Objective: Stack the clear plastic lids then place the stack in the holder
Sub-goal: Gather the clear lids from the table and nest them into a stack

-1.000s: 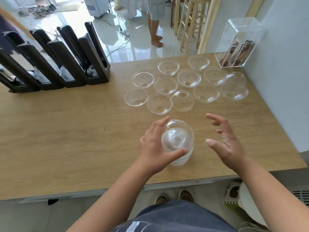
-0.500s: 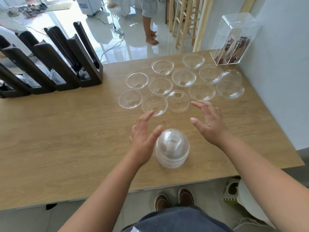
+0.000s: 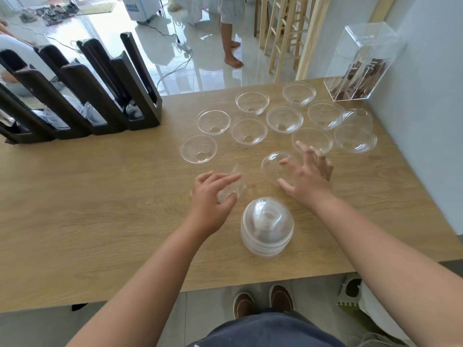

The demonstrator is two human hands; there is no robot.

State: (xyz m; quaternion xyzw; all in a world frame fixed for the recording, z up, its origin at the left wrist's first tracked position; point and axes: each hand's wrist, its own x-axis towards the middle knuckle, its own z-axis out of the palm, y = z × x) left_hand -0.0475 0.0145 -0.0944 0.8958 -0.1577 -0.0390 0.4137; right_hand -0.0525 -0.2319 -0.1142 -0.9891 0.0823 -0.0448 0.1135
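Stack [image 3: 266,227] domes-up, lower centre of tabletop [image 3: 100,209], within reach. Left hand [image 3: 213,194] grips blurred lid [image 3: 234,185]; right hand [image 3: 307,176] clasps lid [image 3: 274,166], likely both for stacking.

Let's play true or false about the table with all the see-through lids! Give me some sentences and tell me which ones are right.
1. A stack of lids stands dome-up near the table's front edge. True.
2. The left hand is empty. False: it grips a blurred clear lid.
3. The right hand is on a tipped lid. True.
4. The loose lids farther back lie dome-up. False: they sit like bowls, opening up.
5. The black holder stands at the table's right end. False: it is at the back left; a clear box is at the right.
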